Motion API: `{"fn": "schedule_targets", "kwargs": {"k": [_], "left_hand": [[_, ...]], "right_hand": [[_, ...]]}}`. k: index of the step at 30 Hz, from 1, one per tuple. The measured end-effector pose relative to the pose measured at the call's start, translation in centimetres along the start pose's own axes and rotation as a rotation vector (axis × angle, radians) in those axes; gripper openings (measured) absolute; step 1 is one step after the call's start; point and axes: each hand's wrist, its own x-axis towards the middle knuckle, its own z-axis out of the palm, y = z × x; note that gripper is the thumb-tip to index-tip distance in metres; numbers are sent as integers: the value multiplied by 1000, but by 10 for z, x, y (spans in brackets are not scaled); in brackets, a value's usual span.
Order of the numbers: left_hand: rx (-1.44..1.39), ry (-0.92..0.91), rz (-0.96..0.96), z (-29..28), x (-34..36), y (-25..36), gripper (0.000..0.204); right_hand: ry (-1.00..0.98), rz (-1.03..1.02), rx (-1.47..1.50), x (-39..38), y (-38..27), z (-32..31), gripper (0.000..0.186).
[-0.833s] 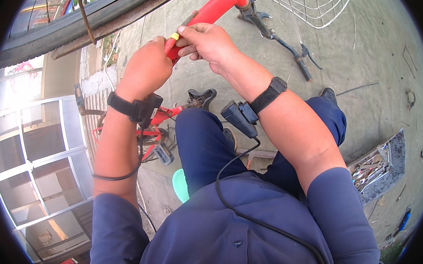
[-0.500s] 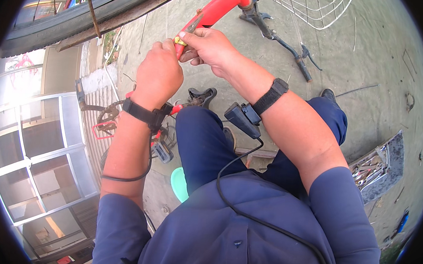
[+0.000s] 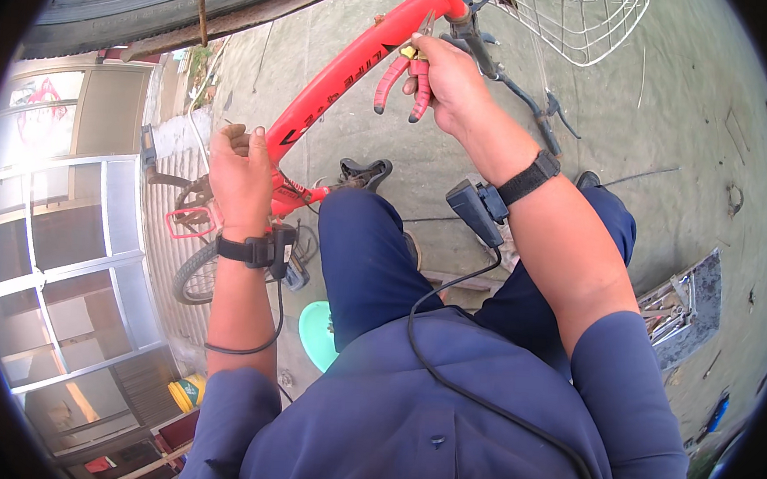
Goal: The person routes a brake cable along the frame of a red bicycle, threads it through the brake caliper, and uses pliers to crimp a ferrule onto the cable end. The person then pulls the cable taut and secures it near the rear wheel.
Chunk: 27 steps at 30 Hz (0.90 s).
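The right hand point(image 3: 453, 79) is gripping spread, red-handled pliers point(image 3: 421, 93) over the red bicycle frame point(image 3: 327, 91). The left hand point(image 3: 240, 174) is hanging half curled near it; whether it is pinching anything, I cannot tell. A tyre point(image 3: 177, 20) is bounding the upper left; ground point(image 3: 674, 90) is stretching rightward. A grey tray point(image 3: 701, 325) is holding metal tools point(image 3: 673, 314); the left leg point(image 3: 360, 260) is partly hiding a green bowl point(image 3: 313, 333).

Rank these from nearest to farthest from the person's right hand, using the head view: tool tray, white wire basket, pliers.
From the right hand:
1. Pliers: held in it, handles toward the lower left.
2. White wire basket: up and to the right.
3. Tool tray: far right, on the ground.
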Motion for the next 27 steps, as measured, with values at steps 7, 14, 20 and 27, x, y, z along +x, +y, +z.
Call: {"fn": "schedule_targets", "kwargs": {"k": [7,14,20,27], "left_hand": [[94,30,108,23,-4,-27,22],[87,28,290,26,1,-26,12],[-192,-29,379,42,17,12,10],[-509,-482,273,64,23,64,18]], "right_hand": [[35,-28,35,1,1,-9,24],[9,2,-19,-2,-2,-14,24],[-60,-12,-110,-7,-7,-6,29],[-184,-83,-284,-22,-24,-1,30]]}}
